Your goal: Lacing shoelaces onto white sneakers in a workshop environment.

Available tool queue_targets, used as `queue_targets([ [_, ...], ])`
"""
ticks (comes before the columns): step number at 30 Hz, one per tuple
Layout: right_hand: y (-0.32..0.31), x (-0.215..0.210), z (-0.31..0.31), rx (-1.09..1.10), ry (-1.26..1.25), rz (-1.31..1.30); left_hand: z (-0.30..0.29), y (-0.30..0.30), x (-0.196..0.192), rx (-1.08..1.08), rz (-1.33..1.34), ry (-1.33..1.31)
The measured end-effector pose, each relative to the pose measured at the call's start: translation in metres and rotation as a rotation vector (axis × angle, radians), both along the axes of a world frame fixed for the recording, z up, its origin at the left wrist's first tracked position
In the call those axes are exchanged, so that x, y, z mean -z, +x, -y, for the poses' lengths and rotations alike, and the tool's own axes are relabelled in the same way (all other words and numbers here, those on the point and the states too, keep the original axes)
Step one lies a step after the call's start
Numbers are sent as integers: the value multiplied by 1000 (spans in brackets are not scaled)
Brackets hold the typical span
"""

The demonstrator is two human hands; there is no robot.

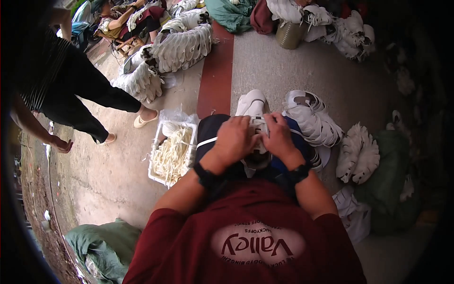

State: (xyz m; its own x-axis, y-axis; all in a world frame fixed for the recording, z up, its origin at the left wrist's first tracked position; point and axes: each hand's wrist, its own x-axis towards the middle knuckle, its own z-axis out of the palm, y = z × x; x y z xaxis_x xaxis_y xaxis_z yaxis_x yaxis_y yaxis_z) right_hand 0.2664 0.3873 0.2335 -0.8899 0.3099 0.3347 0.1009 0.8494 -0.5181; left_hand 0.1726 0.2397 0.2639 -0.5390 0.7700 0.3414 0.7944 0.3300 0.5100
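Your left hand [235, 138] and right hand [281, 136] are meeting, fingers narrowly curled, over the laced front of a white shoe [254, 102]; whether they are pinching a lace, the view isn't letting you tell. The shoe is sitting at your lap [208, 128], toe pointing away, probably so its opening is facing you. A white crate [159, 180] of loose laces [173, 152] is standing just left, seemingly for easy reach.

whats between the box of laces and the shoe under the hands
In the head view, the person's dark-clothed left leg and left hand lie between the box and the shoe.
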Motion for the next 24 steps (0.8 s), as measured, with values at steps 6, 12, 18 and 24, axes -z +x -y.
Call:
queue_targets([
  [6,-13,6,8,-17,102,67,-12,2,40,-101,21,8],
  [12,-12,4,12,35,126,0,-9,7,50,-135,79,81],
  [18,-29,-15,-8,90,64,196,-7,8,50,-134,57,83],
  [24,-44,-21,-26,-151,-206,379,-6,5,48,-114,85,87],
])
